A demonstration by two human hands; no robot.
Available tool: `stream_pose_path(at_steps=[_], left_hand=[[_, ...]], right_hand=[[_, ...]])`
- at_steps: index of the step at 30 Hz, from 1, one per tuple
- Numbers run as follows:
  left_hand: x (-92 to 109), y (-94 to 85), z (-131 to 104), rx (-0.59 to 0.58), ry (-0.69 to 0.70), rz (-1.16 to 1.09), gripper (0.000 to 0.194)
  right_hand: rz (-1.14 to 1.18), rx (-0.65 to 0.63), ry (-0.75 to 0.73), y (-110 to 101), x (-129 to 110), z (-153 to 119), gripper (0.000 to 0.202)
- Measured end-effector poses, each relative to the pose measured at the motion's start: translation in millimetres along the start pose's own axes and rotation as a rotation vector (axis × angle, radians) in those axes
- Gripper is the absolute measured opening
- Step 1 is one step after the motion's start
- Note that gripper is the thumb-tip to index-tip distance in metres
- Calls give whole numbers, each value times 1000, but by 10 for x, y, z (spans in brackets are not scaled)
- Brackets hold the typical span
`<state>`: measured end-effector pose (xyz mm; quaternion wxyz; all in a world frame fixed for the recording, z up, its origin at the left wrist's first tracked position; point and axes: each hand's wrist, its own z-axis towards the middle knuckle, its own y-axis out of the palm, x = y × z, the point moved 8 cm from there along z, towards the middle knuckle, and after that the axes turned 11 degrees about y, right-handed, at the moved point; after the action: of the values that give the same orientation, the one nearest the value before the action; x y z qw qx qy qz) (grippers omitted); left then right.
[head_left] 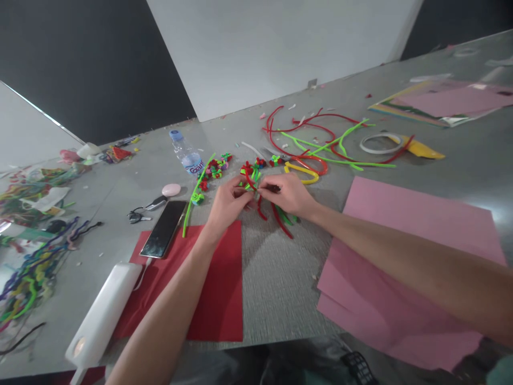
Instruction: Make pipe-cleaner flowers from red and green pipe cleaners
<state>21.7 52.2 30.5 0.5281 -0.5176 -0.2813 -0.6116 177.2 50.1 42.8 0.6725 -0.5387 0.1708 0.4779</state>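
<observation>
Both my hands meet over the middle of the grey table, around a red pipe cleaner (250,182). My left hand (231,202) is closed, thumb and fingers pinched together near its lower part. My right hand (289,193) pinches close beside it from the right; a small dark bit shows between its fingers, too blurred to name. Just behind the fingertips stands a small red and green pipe-cleaner piece (246,169), partly hidden. Short red pipe-cleaner lengths (282,222) and green ones (285,215) lie under my right hand. Small pipe-cleaner flowers (215,169) are clustered beyond my left hand.
Scissors with yellow and orange handles (301,174) lie behind my right hand, near long red and green pipe cleaners (340,144) and a tape roll (380,143). Pink sheets (417,214) lie right; red paper (220,289), a phone (164,230), power bank (105,313) and bottle (186,152) left.
</observation>
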Motion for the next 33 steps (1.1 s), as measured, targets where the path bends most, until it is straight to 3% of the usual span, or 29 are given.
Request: stream_pose_path(at_steps=[5, 10, 12, 19, 23, 33], left_hand=[[100, -3, -27, 36, 1, -96, 14], [49, -51, -35, 101, -35, -156, 55], [28, -80, -26, 124, -27, -152, 62], [79, -104, 12, 79, 49, 25, 26], [57, -102, 43, 55, 92, 18, 11], [64, -90, 70, 33, 168, -76, 14]], right_hand=[[-27, 16, -9, 8, 10, 2, 18], [-63, 10, -44, 32, 1, -7, 18], [-66, 17, -60, 29, -14, -11, 16], [-8, 17, -51, 16, -48, -16, 16], [18, -1, -28, 10, -32, -12, 19], [167, -122, 41, 57, 99, 60, 24]])
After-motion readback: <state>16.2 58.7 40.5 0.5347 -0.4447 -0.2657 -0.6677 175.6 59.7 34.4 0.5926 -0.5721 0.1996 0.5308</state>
